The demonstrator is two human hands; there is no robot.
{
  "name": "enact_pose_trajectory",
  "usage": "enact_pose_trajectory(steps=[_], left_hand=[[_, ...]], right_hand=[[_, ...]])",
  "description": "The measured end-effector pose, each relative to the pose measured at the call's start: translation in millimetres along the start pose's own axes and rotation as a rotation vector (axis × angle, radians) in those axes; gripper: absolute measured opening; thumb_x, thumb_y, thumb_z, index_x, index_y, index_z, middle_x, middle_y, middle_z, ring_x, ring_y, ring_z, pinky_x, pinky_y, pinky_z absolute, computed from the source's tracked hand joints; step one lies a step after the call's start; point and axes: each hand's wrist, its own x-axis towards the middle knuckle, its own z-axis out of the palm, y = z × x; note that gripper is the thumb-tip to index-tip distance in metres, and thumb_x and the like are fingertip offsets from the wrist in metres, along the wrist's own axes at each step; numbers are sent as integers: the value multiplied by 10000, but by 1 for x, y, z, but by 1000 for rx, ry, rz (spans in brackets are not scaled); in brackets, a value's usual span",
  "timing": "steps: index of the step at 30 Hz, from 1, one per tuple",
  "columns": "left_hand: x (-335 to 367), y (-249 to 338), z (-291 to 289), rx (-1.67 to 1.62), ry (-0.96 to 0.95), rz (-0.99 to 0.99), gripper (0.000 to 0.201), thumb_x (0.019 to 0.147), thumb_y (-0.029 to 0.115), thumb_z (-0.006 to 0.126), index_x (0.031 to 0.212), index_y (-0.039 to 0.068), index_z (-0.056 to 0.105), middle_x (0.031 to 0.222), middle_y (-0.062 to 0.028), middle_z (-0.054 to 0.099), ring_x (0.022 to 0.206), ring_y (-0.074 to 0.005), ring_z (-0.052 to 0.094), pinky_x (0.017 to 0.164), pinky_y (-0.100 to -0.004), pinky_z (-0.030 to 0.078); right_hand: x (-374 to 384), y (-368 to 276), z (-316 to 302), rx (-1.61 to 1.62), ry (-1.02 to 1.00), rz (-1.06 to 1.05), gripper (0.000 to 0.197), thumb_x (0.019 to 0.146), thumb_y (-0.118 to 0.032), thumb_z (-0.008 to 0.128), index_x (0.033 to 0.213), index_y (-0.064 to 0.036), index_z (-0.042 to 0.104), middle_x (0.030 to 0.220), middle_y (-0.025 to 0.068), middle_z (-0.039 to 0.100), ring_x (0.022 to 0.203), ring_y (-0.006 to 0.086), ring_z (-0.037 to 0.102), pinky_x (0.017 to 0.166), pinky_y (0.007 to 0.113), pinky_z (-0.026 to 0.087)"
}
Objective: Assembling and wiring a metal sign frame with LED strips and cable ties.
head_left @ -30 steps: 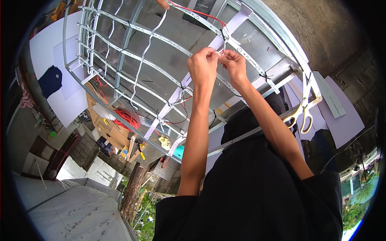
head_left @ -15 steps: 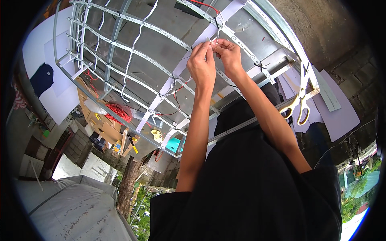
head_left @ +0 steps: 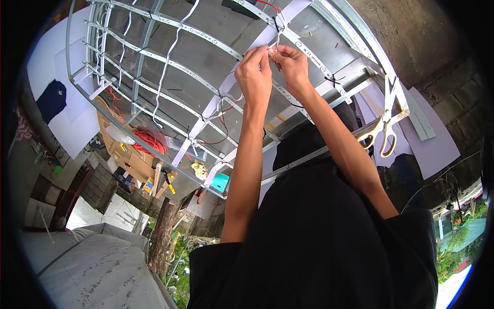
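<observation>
My left hand (head_left: pixel 256 77) and my right hand (head_left: pixel 292 68) meet at the top centre, thumbs and fingertips pinched together on a thin white wire (head_left: pixel 278 37). The bit of wire between the fingertips is mostly hidden. Just above, the wire runs up to a strip of small LED modules (head_left: pixel 314 58) crossing a white flat bar (head_left: pixel 256 45). Several such strips span the curved metal frame (head_left: pixel 70 56), fixed with black ties (head_left: pixel 333 80). Right of my right forearm, white-handled scissors (head_left: pixel 383 135) hang at the frame's corner.
Beyond the frame at left lie a coil of red wire (head_left: pixel 149 143), a yellow-handled tool (head_left: pixel 169 183) and a turquoise box (head_left: pixel 219 182). White sheets (head_left: pixel 432 129) lean on the right. A dark cloth (head_left: pixel 52 101) rests on white sheeting at far left.
Both hands keep their pinch at the wire. My left hand has shifted slightly left and up, and its wrist has turned a little. The whole scene has shifted slightly in view.
</observation>
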Motion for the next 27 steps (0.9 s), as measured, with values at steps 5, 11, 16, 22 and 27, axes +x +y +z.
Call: enact_pose_trajectory(steps=[5,11,16,22,27], left_hand=[[4,-2,-2,11,-19,8,171,880,8,644,1023,-8,735,967,-160,731,808,-330,709,703,-396,553],[9,-4,-5,-25,-57,-16,166,903,64,669,1035,7,753,918,-127,741,707,-219,682,647,-324,538],[13,-5,-9,-87,-91,-73,157,891,80,691,1018,25,765,883,-136,746,683,-188,675,643,-306,532],[18,-2,-13,-95,-182,-141,157,870,54,691,1004,-3,751,915,-180,736,691,-253,711,645,-337,549],[22,-7,-17,-109,-204,-182,159,870,89,700,1000,19,758,839,-170,726,627,-222,668,621,-338,528]], right_hand=[[1,0,1,-11,3,-4,139,855,-112,785,937,-9,739,820,7,703,689,80,566,614,249,446],[0,-1,2,0,1,-43,139,853,-79,780,949,6,727,819,13,700,685,82,568,611,247,446],[-1,0,4,15,16,-85,158,847,-54,782,967,23,714,818,28,697,691,84,580,616,240,449],[1,4,4,77,34,-131,178,850,-32,773,1007,31,715,845,42,705,709,83,591,631,240,456],[-3,1,5,-22,-21,-175,194,873,-49,755,1055,16,730,866,31,709,729,79,586,656,239,458]])
